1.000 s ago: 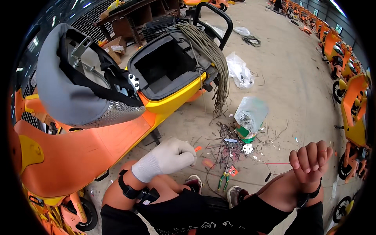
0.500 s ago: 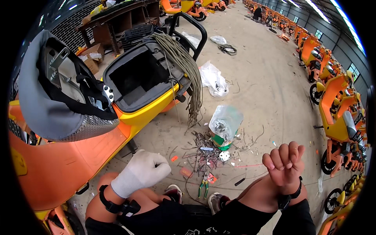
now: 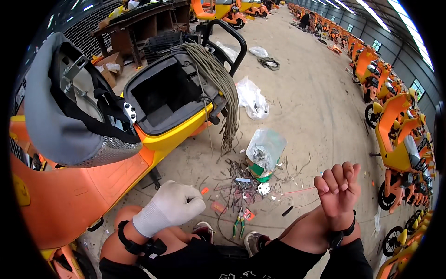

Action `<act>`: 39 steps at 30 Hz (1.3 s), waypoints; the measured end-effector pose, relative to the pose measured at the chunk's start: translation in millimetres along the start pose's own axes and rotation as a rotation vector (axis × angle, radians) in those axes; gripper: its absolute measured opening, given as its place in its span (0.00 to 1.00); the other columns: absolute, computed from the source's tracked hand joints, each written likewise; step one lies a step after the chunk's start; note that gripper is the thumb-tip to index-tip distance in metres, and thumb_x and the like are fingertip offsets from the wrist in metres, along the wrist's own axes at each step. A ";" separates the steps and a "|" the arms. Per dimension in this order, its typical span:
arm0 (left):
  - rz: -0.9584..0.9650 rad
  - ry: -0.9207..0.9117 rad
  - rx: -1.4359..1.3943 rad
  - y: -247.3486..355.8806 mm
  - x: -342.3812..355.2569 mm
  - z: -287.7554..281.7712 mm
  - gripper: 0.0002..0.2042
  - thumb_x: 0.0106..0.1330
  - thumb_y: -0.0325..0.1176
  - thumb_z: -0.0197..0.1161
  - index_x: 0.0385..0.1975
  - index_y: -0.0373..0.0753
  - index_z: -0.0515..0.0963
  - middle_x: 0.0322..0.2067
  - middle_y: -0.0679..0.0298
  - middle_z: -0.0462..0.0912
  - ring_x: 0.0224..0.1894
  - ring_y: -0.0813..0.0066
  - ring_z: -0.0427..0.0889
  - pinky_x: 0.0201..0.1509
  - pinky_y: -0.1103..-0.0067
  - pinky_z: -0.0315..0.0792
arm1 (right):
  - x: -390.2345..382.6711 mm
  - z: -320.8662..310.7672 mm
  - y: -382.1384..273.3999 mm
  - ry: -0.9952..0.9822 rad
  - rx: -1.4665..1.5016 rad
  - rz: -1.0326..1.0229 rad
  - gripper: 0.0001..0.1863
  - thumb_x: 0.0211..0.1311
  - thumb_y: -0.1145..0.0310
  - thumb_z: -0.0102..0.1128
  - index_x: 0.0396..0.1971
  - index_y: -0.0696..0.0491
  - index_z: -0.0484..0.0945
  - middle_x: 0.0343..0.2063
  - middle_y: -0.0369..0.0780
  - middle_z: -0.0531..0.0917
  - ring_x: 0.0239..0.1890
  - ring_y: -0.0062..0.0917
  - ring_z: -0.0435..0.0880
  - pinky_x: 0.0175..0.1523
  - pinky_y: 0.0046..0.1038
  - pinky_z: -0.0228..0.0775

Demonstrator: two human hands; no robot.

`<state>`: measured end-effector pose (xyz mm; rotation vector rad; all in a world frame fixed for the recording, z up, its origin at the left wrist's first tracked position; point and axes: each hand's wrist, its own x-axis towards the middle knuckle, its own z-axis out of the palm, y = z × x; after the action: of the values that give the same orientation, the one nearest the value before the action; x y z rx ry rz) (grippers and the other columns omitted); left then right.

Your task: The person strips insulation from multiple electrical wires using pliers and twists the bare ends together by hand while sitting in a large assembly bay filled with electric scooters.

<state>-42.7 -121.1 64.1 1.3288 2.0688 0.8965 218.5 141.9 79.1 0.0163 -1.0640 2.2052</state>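
Note:
My left hand point(image 3: 173, 207), in a white knit glove, is held in a loose fist over my knee, beside the orange footboard of a scooter point(image 3: 107, 179). Nothing sticks out of it. My right hand point(image 3: 340, 188) is bare and raised above my other knee, its fingers curled toward the palm; I see nothing in them. On the left, the scooter's grey seat point(image 3: 60, 111) is tipped up, exposing a dark storage bin point(image 3: 162, 95). A bundle of thin grey-green cords point(image 3: 216, 79) hangs over the bin's rear edge. Green-handled pliers point(image 3: 239, 224) lie on the floor between my shoes.
Cut cord scraps point(image 3: 234, 179) litter the floor near a plastic-lined bucket point(image 3: 265, 151). Beyond it lies a white plastic bag point(image 3: 253, 100). A black-handled tool point(image 3: 287, 211) rests near my right knee. Rows of orange-yellow scooters point(image 3: 395, 135) line the right; a workbench point(image 3: 139, 28) stands far left.
My right hand has risen slightly. The left hand has shifted a little to the right, still closed. The view has moved slightly; the things on the floor stay put.

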 end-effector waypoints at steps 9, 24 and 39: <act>-0.010 -0.084 -0.074 4.1 -1.9 -5.6 0.09 0.57 0.33 0.57 0.23 0.35 0.81 0.21 0.55 0.80 0.23 0.59 0.78 0.32 0.73 0.73 | 2.6 -7.0 -7.1 0.019 0.088 -0.029 0.20 0.79 0.51 0.40 0.30 0.45 0.76 0.17 0.26 0.66 0.20 0.16 0.59 0.35 0.25 0.56; -0.170 -0.289 -0.591 16.4 0.8 -19.0 0.12 0.67 0.30 0.58 0.43 0.30 0.83 0.30 0.62 0.87 0.28 0.82 0.78 0.37 0.84 0.72 | 15.7 -17.2 -14.1 -0.061 0.111 -0.122 0.16 0.79 0.56 0.43 0.35 0.46 0.79 0.18 0.26 0.66 0.20 0.14 0.60 0.35 0.23 0.56; -0.013 -0.361 -0.630 -0.6 -0.6 -10.9 0.14 0.70 0.33 0.56 0.48 0.31 0.81 0.34 0.62 0.85 0.35 0.78 0.79 0.41 0.81 0.73 | 21.2 -23.3 -15.2 -0.049 0.096 -0.145 0.16 0.80 0.58 0.42 0.35 0.47 0.77 0.18 0.27 0.65 0.20 0.13 0.60 0.34 0.22 0.56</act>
<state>-50.7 -124.6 70.8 1.0311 1.3586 1.0884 217.3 176.9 80.1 0.1844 -0.9516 2.1320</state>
